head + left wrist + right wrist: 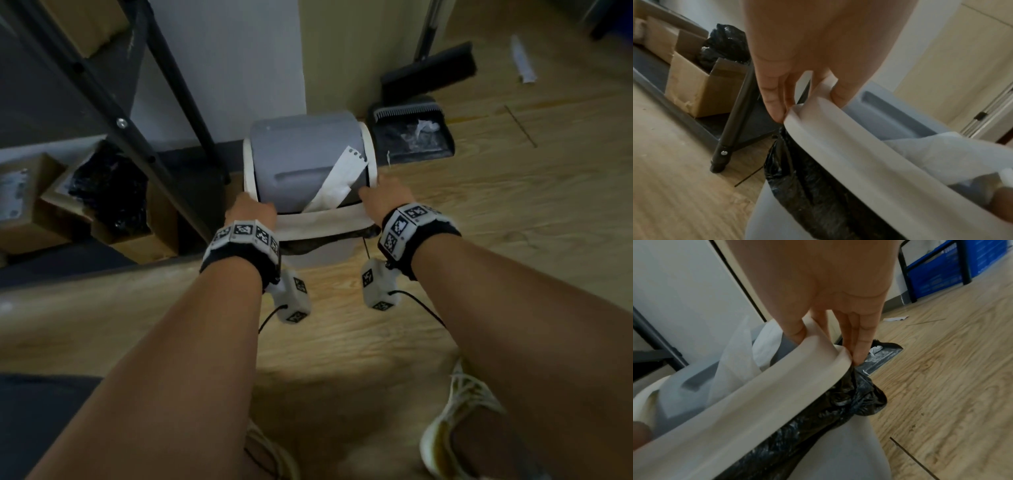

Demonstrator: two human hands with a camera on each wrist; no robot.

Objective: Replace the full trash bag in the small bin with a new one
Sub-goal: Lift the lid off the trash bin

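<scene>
A small bin (318,258) stands on the wooden floor against the wall, topped by a cream lid frame (320,224) with a grey swing flap (305,161). White paper (337,183) sticks out under the flap. A black trash bag (807,183) (840,402) hangs folded over the bin's edge below the frame. My left hand (251,210) grips the frame's left corner (809,113), thumb inside and fingers outside. My right hand (385,197) grips the right corner (828,353) the same way.
A dark dustpan (409,137) with scraps and a broom (430,72) lie right of the bin. A black metal shelf leg (186,92) and cardboard boxes (30,202), one holding a black bag, stand to the left. My shoes (459,418) are near the bottom.
</scene>
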